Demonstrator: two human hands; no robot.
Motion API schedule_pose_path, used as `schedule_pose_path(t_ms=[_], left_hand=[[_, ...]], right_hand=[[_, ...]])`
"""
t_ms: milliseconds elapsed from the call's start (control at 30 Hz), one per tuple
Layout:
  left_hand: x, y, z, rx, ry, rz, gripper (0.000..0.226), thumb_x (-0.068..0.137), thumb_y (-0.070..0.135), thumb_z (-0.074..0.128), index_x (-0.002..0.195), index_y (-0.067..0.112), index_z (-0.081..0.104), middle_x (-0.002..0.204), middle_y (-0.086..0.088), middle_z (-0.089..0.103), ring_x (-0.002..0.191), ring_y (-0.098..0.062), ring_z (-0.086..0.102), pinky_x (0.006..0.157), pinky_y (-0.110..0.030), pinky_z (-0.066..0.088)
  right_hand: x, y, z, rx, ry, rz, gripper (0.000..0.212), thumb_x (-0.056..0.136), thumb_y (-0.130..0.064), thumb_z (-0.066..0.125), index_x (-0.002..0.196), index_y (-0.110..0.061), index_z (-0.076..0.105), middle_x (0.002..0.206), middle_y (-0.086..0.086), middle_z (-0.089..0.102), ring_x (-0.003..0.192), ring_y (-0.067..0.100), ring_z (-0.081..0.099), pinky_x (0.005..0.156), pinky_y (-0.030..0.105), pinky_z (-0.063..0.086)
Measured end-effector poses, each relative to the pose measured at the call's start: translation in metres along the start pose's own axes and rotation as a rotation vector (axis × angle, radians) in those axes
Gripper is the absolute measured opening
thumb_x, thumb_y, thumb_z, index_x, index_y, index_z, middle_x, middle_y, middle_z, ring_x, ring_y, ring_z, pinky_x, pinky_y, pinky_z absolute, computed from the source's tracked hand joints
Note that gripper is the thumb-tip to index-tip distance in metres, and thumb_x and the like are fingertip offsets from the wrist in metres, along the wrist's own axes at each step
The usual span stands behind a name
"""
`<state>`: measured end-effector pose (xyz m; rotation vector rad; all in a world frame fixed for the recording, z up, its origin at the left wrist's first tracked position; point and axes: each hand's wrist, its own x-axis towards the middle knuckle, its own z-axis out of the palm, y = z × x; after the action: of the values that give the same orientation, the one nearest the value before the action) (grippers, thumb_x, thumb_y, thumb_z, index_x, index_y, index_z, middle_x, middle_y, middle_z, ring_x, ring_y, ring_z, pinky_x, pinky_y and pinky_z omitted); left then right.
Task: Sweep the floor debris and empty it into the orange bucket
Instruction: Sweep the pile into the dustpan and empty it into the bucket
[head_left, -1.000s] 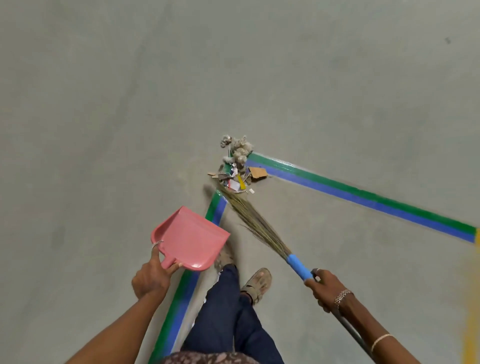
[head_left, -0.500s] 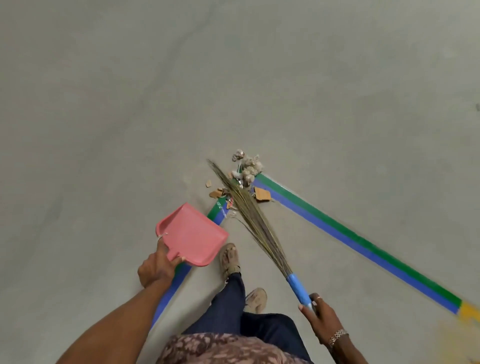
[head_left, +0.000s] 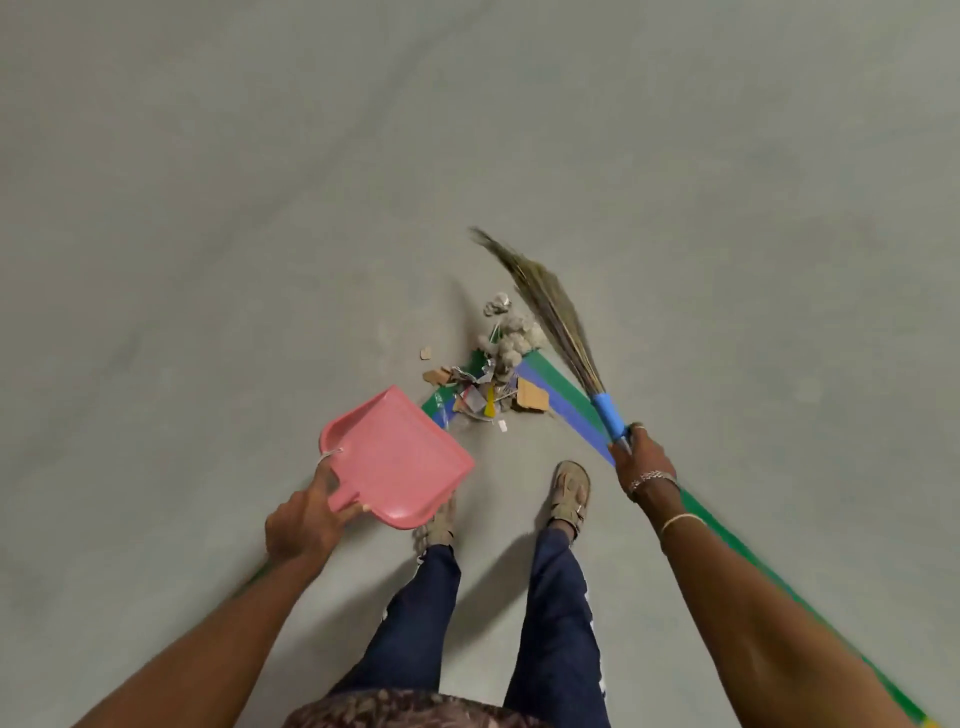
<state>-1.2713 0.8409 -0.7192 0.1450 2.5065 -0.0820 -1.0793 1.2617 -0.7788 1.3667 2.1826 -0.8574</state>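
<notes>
Sweeping stage, by the look of it: herding the debris pile (head_left: 493, 374) together, nothing scooped yet. Gripping broom (head_left: 550, 306) w/ right hand (head_left: 641, 460), fingers curled tight round the handle just below the blue sleeve (head_left: 607, 418). Bristles angled fwd and left, tips out past the far side of the pile, lower part just beside the grey fluff at its right edge. Cannot tell whether brushing the floor (head_left: 260, 208) or lifted off it.

Holding pink dustpan (head_left: 395, 457) w/ left hand (head_left: 301, 525), thumb and fingers wrapped round its stub handle. Pan tilted and seemingly off the ground, near the pile on its near-left side but apart from it. Cannot tell which way its mouth faces.

Pile itself: cardboard scraps, grey fluff balls, paper bits, a yellow piece, sitting on the corner where the green/blue tape lines (head_left: 566, 410) meet, just ahead of the sandalled feet (head_left: 569, 491). Two small cardboard bits lying a little apart at left. Orange bucket not in view.

Next move, as a judgement: pull the left stragglers in, set the pan lip flat on the floor at the near side, then use short, light strokes from the far side toward it. Worth going gently, since fluff prob. scatters under a hard flick. After that, keep the pan level and go find the bucket.
</notes>
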Motion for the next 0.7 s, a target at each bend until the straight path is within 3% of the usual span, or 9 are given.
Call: schedule_pose_path(t_ms=[267,367,533,700], left_hand=[[-0.022,0.050,0.032,0.093,-0.039,-0.017,0.083,0.083,0.071,0.060,0.153,0.039,0.028,0.110,-0.008,0.071,0.093,-0.036,0.068,0.074,-0.038,0.050],[-0.034,0.076,0.043,0.017,-0.029,-0.084,0.078,0.084,0.062,0.068,0.150,0.037,0.034,0.112,-0.010,0.070,0.096,-0.039,0.068,0.069,-0.038,0.043],[-0.064,0.098,0.060,-0.112,-0.014,-0.173,0.082,0.075,0.065,0.074,0.143,0.048,0.031,0.103,-0.004,0.071,0.089,-0.037,0.069,0.067,-0.040,0.052],[-0.096,0.109,0.067,-0.114,-0.049,-0.251,0.088,0.070,0.072,0.073,0.144,0.048,0.031,0.104,-0.011,0.072,0.091,-0.038,0.069,0.072,-0.042,0.053]], right_hand=[[0.151,-0.016,-0.026,-0.105,-0.102,-0.042,0.026,0.096,-0.025,0.055,0.118,-0.012,0.056,0.117,0.022,0.064,0.105,0.042,0.061,0.085,0.042,0.047],[0.175,-0.015,-0.038,-0.218,-0.166,-0.089,0.029,0.095,-0.020,0.053,0.122,-0.013,0.061,0.121,0.019,0.065,0.107,0.039,0.062,0.091,0.041,0.049],[0.159,0.023,-0.056,-0.425,-0.285,-0.163,0.031,0.094,-0.027,0.047,0.116,-0.016,0.065,0.117,0.014,0.068,0.102,0.035,0.065,0.086,0.039,0.052],[0.118,0.085,-0.070,-0.266,-0.362,-0.134,0.021,0.089,-0.026,0.057,0.101,-0.016,0.071,0.091,0.009,0.072,0.079,0.028,0.066,0.071,0.034,0.053]])
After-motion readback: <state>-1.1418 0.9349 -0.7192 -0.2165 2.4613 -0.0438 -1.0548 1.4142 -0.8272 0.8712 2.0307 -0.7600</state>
